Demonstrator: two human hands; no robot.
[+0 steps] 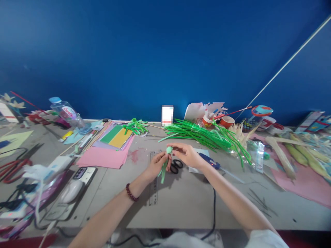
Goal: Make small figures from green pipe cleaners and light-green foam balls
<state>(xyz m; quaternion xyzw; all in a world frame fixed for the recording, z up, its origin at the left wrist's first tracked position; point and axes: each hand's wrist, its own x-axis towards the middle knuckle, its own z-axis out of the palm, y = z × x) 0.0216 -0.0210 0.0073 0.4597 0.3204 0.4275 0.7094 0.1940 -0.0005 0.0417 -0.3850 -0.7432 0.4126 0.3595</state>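
Observation:
Above the middle of the table my left hand [158, 164] pinches a light green pipe-cleaner piece [169, 150]. Its top is a small rounded, coiled knob, and loose strands [162, 173] hang down below the fingers. My right hand [188, 155] comes in from the other side, with its index finger and thumb closed around the knob. Black-handled scissors [176, 166] lie on the table just beneath the hands, their blades hidden. A clear ruler [153, 186] lies under my left hand, partly covered by it.
Green pipe cleaners [199, 134] lie heaped behind my right hand. A blue glue gun [210, 161] rests on a pale sheet near my right forearm, its cord trailing forward. Pink paper [103, 156] and a phone [86, 174] are at left, dried husks [302, 151] at right.

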